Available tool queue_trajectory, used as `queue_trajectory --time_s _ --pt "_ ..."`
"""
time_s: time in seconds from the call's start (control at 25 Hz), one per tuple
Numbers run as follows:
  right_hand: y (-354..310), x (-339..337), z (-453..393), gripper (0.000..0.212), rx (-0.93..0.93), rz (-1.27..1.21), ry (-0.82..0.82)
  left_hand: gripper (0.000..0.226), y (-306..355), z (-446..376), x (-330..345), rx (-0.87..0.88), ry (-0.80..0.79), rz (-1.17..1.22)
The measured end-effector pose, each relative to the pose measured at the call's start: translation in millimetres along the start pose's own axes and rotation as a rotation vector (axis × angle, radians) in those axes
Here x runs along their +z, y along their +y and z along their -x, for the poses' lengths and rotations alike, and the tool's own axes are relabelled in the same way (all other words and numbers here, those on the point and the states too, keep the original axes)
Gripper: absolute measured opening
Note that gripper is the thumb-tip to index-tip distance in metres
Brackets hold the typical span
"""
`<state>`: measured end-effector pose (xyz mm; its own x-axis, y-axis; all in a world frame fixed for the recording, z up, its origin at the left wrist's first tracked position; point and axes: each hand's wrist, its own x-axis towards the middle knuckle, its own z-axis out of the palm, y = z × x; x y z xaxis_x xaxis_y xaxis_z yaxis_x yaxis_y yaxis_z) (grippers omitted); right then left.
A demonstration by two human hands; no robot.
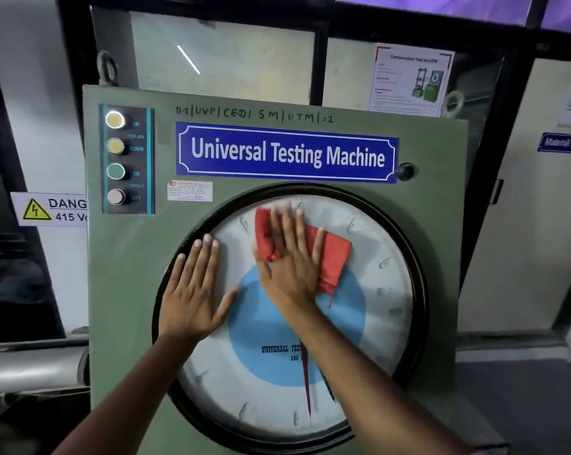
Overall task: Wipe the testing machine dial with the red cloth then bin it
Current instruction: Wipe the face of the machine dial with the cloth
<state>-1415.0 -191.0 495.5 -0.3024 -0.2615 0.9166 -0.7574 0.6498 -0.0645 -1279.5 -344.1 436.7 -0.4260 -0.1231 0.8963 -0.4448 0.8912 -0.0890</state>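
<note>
A large round dial (382, 310) with a black rim, white face and blue centre fills the lower front of the green testing machine (123, 290). My right hand (289, 264) lies flat on the upper part of the dial face and presses the crumpled red cloth (331, 254) against the glass. The cloth sticks out above and to the right of the fingers. My left hand (192, 290) rests flat with fingers spread on the dial's left edge and holds nothing. A red pointer (307, 389) hangs down on the dial. No bin is in view.
A blue "Universal Testing Machine" plate (287, 152) sits above the dial. Several push buttons (116, 159) line the machine's upper left. A 415 V danger sign (48, 208) is on the left. A paper poster (409, 80) hangs behind, with cabinets at right.
</note>
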Motion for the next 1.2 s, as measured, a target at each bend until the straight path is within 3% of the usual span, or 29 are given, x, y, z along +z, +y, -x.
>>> queue_trajectory --time_s 0.12,0.24,0.32,0.36,0.48,0.6,0.72,0.8,0.84,0.92,1.0,1.04,1.12,1.2 --pt "59.7 -11.7 54.6 0.077 -0.205 0.096 -0.13 0.091 0.2 -0.9 -1.7 -0.001 -0.018 -0.016" --pt "93.0 -25.1 49.2 0.07 0.062 0.107 -0.147 0.091 2.1 -1.6 -4.0 -0.005 -0.023 -0.021" --pt "66.2 -23.3 11.3 0.072 0.272 0.006 -0.068 0.092 2.2 -1.5 -3.0 -0.012 -0.016 -0.007" --pt "43.4 -20.9 -5.4 0.074 0.278 -0.033 -0.045 0.092 1.8 -0.9 -2.2 -0.014 -0.009 -0.002" --pt "5.0 -9.3 -7.0 0.075 -0.038 -0.029 -0.07 0.092 2.0 -1.3 -1.6 -0.008 0.008 -0.005" --pt "58.7 -23.5 23.6 0.075 -0.25 0.122 -0.178 0.092 1.1 -0.8 -2.2 -0.011 -0.002 -0.003" --pt "95.7 -34.8 7.9 0.07 -0.012 0.116 -0.155 0.092 0.9 -0.9 0.5 -0.013 -0.003 -0.005" --pt "65.4 -28.5 -11.1 0.074 0.194 0.036 -0.087 0.092 0.3 -0.6 2.5 -0.02 0.004 -0.01" --pt "40.2 -23.4 -13.8 0.077 0.179 -0.001 -0.079 0.092 0.5 1.3 3.2 -0.016 0.011 -0.01" --pt "5.0 -14.8 -1.1 0.08 -0.079 -0.005 -0.112 0.091 0.3 0.2 3.7 -0.008 0.024 -0.009" --pt "29.5 -19.3 7.4 0.079 -0.241 0.076 -0.168 0.091 -0.4 -1.0 2.2 -0.008 0.025 0.001" --pt "52.0 -25.3 4.3 0.075 -0.205 0.122 -0.174 0.091 -0.1 0.3 2.1 -0.006 0.026 0.003" --pt "77.6 -35.3 -7.6 0.072 0.093 0.111 -0.135 0.092 1.6 0.3 1.8 -0.009 0.024 0.001" --pt "57.9 -32.2 -8.4 0.079 0.263 0.046 -0.101 0.092 1.6 -1.3 0.4 -0.013 0.019 0.003"
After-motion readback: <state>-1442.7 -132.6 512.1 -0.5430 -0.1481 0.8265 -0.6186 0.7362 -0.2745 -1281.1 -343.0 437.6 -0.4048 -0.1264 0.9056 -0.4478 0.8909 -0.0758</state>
